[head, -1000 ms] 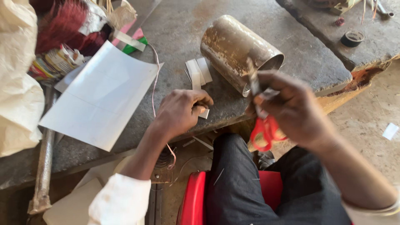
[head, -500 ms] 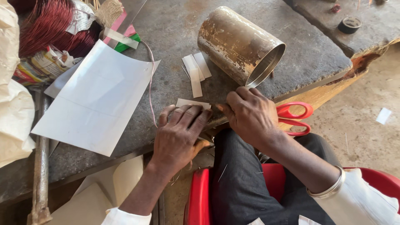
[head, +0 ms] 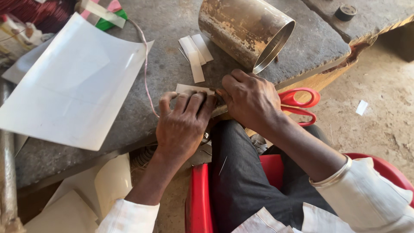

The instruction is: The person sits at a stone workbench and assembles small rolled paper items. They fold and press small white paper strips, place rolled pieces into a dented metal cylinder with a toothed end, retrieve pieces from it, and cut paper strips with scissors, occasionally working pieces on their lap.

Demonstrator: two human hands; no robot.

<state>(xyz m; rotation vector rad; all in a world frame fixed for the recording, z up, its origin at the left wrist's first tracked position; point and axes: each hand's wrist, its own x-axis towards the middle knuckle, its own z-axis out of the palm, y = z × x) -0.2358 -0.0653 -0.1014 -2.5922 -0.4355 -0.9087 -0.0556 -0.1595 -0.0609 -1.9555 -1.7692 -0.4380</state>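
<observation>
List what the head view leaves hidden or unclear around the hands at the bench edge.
- Paper strip: mostly covered by the left hand; its full shape is hidden.
- Right hand: whatever its fingers pinch is hidden by the fingers themselves.
- Red-handled scissors: blades hidden behind the right hand.
- Metal cylinder: top cut off by the frame edge.

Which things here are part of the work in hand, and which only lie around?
In use:
- left hand, pressing the small paper strip
- right hand, at the strip's end

Lying about:
- red scissors
- metal cylinder
- large white sheet
- cut strips
- thin wire
</observation>
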